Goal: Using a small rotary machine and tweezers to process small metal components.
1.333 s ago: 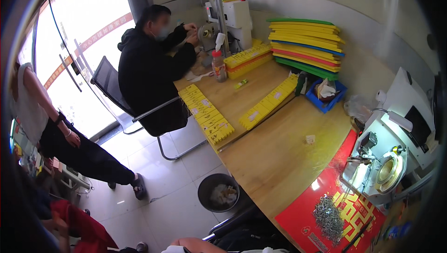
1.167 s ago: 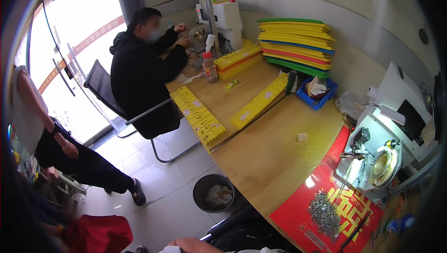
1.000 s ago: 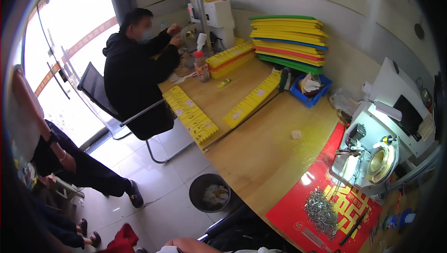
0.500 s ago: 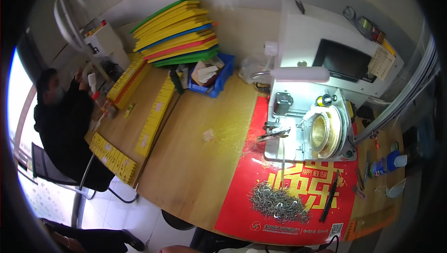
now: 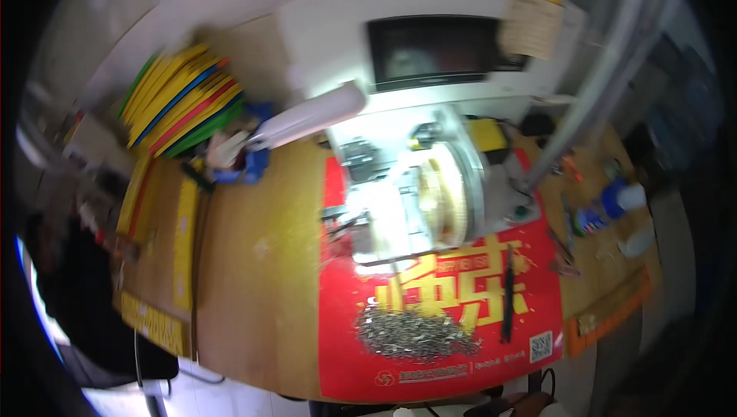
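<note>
While neither hand's grip shows, grey metal bits [image 5: 414, 332] heap on red mat [image 5: 345, 356]

Only a blurred sliver of the person shows at the lower edge: pale clothing [image 5: 407, 412] beside something dark.

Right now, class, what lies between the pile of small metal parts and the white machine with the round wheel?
In the head view, only the red mat with its large yellow characters lies between the metal parts and the white machine.
</note>
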Available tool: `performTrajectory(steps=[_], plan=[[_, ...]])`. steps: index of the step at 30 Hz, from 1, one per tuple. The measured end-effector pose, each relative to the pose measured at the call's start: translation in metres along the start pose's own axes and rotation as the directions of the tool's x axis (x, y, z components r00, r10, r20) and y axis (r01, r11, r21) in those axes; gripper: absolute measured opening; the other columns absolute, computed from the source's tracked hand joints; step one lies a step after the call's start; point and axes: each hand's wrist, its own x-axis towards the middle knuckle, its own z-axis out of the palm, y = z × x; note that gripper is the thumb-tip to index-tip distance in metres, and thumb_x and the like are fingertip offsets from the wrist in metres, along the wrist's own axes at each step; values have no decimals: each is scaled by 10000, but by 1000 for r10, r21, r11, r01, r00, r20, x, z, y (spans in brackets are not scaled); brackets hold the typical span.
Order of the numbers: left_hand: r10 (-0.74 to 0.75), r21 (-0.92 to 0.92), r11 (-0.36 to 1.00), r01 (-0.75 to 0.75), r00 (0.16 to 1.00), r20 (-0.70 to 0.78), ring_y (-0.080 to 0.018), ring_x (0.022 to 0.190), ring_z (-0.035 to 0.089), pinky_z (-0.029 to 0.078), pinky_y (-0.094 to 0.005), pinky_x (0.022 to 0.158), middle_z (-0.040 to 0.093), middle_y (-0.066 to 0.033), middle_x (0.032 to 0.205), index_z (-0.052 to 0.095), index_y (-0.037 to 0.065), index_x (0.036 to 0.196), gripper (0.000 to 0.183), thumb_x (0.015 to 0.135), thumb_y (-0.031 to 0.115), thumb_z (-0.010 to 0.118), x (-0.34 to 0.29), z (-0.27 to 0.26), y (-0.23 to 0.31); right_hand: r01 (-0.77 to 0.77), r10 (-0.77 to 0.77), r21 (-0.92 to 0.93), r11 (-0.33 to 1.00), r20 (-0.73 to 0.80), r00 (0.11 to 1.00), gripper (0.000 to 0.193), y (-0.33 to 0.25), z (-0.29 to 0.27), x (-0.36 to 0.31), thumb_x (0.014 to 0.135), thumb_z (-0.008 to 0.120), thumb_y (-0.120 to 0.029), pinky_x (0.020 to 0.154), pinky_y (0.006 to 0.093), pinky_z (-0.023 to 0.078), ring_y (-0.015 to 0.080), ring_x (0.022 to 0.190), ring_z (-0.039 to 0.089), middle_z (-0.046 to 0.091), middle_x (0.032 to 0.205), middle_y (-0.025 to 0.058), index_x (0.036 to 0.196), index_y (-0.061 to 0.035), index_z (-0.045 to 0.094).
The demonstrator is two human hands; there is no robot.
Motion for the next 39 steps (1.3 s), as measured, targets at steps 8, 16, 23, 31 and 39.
performTrajectory(steps=[8, 16, 23, 31, 39], plan=[[-740, -624, 390, 677, 634, 225, -307, 1218, 654, 566, -460, 968, 691, -178, 1316, 590, 78, 1498, 543, 994, 248, 702, 0, 36, -72, 307, -318, 118, 944, 91, 944, 192, -39, -39, 40, 1041, 631, -216, 939, 521, 528, 371, 1133, 622, 634, 1211, 256, 1051, -54, 734], [-750, -748, -142, 648, 422, 509, -285, 1390, 574, 517, -467, 1092, 553, -193, 1544, 575, 91, 1529, 573, 1003, 275, 705, -84, 56, -136, 504, -501, -40, 863, 65, 863, 362, -121, -69, 29, 1073, 504, -358, 739, 510, 484, 307, 853, 552, 562, 946, 180, 899, -79, 655], [-688, -179, 556, 812, 570, 448, -301, 1333, 605, 436, -453, 1167, 637, -210, 1436, 663, 117, 1449, 485, 1000, 288, 726, -68, -13, -75, 495, -496, -122, 860, 27, 868, 544, -157, -98, 34, 1101, 393, -483, 564, 500, 446, 250, 608, 490, 500, 715, 113, 766, -101, 586], [-369, 64, 925, 374, 847, 383, -324, 1316, 599, 313, -416, 1241, 709, -262, 1290, 771, 201, 1323, 316, 1011, 221, 723, -41, 17, -58, 628, -434, -186, 755, 577, 692, 422, -306, -131, 99, 1079, 475, -419, 629, 431, 488, 211, 684, 525, 539, 802, 61, 851, -95, 623], [-223, 152, 971, 185, 927, 301, -352, 1338, 577, 328, -429, 1234, 719, -261, 1273, 788, 195, 1283, 283, 1008, 198, 720, -62, 10, -13, 276, -64, -274, 921, 594, 802, 180, -164, -94, 68, 1016, 686, -106, 996, 515, 567, 375, 1214, 681, 690, 1323, 206, 1188, -55, 707]])
